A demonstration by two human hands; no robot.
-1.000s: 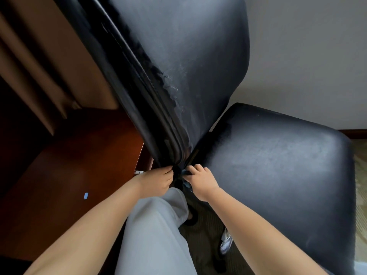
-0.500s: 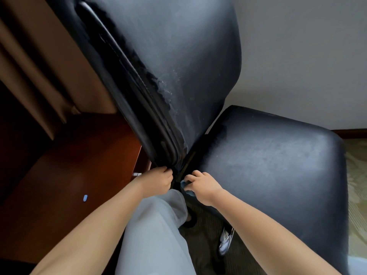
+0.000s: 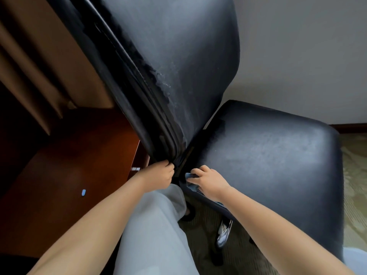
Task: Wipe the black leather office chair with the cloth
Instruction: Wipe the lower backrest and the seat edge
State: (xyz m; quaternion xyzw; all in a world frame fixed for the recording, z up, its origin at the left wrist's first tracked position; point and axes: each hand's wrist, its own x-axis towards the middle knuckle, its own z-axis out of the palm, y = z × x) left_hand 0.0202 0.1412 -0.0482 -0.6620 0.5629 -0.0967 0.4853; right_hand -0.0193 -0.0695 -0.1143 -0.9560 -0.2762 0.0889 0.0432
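Head view, nearest first: a leg in pale grey trousers (image 3: 156, 235) rises between two bare forearms. Just past it, the left hand (image 3: 158, 176) grips the bottom edge of the chair's backrest (image 3: 178, 56), fingers curled round the folded leather where it narrows toward the seat. The right hand (image 3: 208, 184) sits beside it, across a small gap, fingers bent over a blue cloth (image 3: 191, 185) and pressing it onto the near back corner of the seat (image 3: 268, 155); only a little of the cloth shows at the fingertips and under the palm.

Beyond the hands, the seat spreads away to the right, its black leather showing a greyish, dusty-looking bloom. The backrest leans up and left, with peeling, flaked leather along its edge. To the left is a dark wooden tabletop (image 3: 69, 165) with a small blue object (image 3: 83, 192) on it, and brown curtains (image 3: 29, 66) behind. Carpet (image 3: 353, 175) and a pale wall (image 3: 297, 56) lie farthest off.

The step in hand looks like wiping the junction where backrest meets seat, the left hand steadying the chair. Most of the seat still seems undone. The next move likely calls for sweeping the cloth outward across the seat with flat, even pressure, going gently near the flaking edge so no more leather lifts.
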